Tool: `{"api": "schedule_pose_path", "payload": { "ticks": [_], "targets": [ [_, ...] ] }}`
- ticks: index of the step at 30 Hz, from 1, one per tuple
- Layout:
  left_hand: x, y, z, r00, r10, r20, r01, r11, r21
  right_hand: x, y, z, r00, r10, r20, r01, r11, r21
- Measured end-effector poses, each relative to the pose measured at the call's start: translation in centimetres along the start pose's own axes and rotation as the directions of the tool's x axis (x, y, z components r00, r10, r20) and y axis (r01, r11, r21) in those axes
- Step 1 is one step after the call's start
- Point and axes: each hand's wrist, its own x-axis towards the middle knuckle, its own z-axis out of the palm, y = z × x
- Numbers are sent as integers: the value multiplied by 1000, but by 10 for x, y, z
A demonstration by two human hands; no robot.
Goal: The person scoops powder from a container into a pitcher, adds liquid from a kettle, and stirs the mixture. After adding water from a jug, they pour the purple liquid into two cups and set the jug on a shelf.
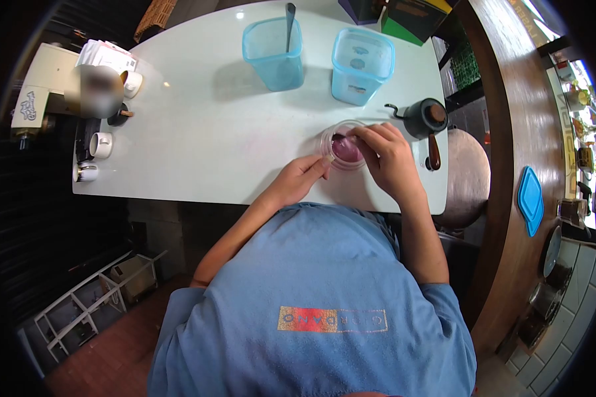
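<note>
A round clear bowl [326, 140] with purple-pink contents stands on the white table near its front edge. My left hand [299, 178] is closed at the bowl's lower left rim, thumb and fingers pinching there. Over the bowl's right side, my right hand [385, 153] is closed in a pinch on a small dark utensil, perhaps a spoon [338, 137], which reaches into the contents. The right fingers hide most of its handle. Behind the bowl are two light blue tubs, one [275, 69] with a dark-handled utensil [290, 25] in it, the other [357, 83] upright at the right.
A dark kettle [425, 119] with a wooden handle stands right of my right hand. Cups [101, 145] and a cream machine [43, 86] are at the far left. Dark boxes [410, 20] sit at the back right. A blue lid [530, 201] lies on the wooden counter [503, 264].
</note>
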Motion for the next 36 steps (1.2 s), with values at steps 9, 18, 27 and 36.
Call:
{"api": "schedule_pose_path", "payload": {
  "ticks": [9, 18, 27, 36],
  "targets": [
    [4, -6, -6, 999, 49, 20, -49, 998, 36, 3, -2, -4, 1000, 15, 22, -13, 995, -98],
    [6, -5, -6, 1000, 6, -2, -6, 998, 59, 6, -8, 2, 1000, -7, 5, 6, 1000, 11],
    [6, -7, -4, 1000, -16, -22, 17, 998, 54, 6, -2, -8, 999, 35, 20, -33, 994, -103],
    [4, 3, -2, 1000, -22, -22, 23, 999, 30, 6, -4, 2, 999, 10, 47, -12, 999, 35]
  ]
}}
